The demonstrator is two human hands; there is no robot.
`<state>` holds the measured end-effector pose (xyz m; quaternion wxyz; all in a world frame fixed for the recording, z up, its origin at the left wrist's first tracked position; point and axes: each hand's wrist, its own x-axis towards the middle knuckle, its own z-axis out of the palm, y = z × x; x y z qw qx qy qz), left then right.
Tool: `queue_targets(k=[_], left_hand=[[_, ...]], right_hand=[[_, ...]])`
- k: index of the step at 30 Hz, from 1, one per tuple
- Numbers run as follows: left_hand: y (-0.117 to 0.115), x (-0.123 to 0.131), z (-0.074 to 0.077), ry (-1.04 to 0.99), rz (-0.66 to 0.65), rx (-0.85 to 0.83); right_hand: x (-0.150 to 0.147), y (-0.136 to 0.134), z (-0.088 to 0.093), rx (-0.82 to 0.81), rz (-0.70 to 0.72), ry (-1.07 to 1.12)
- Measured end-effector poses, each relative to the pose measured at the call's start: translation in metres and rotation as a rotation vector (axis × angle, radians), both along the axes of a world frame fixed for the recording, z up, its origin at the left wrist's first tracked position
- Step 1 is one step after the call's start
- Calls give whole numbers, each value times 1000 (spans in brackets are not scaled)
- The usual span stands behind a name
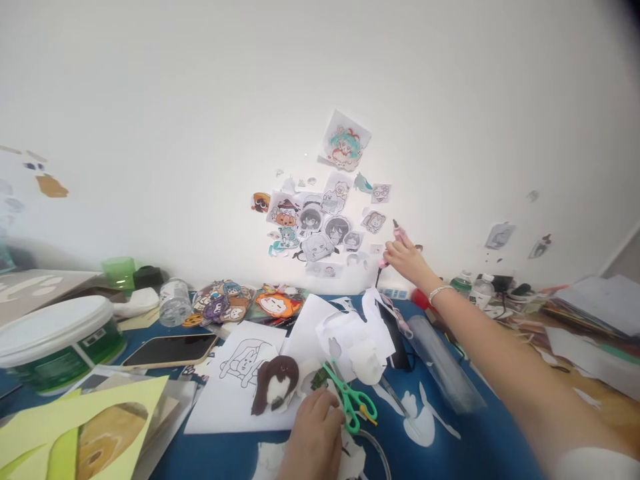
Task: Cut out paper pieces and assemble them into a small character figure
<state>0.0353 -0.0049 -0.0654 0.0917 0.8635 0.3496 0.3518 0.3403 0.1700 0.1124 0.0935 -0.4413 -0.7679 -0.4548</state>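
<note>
My right hand [403, 259] is raised at the end of my outstretched arm, wrapped round a pink tool with a dark tip [399, 231] in front of the wall drawings. Low in the middle, my left hand [316, 420] rests on the table beside the green scissors [351, 400]; its fingers are bent, and what they hold, if anything, is hidden. Left of that hand lies a brown-haired paper cutout [275, 383] on a white sheet with a line drawing [230, 393]. White paper scraps [419, 420] are spread to the right of the scissors.
A white-lidded green tub [60, 340], a phone [171, 351] and yellow paper [40, 420] occupy the left. A clear plastic roll [445, 367] lies under my right arm. Small bottles [483, 288] and paper stacks stand at the right. Drawings [345, 143] cover part of the wall.
</note>
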Motion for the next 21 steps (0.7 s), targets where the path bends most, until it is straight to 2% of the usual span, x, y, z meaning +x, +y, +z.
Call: queue_targets(k=[6,15,21], left_hand=[[-2,3,-2,34,1,-34],[-3,5,-1,105,16,-52],[-2,4,0,96,-10,-54]], right_hand=[[8,-17,35,215,-117,50],[-6,-46,66,442,-316,195],[-8,-73,108,536,-453,389]])
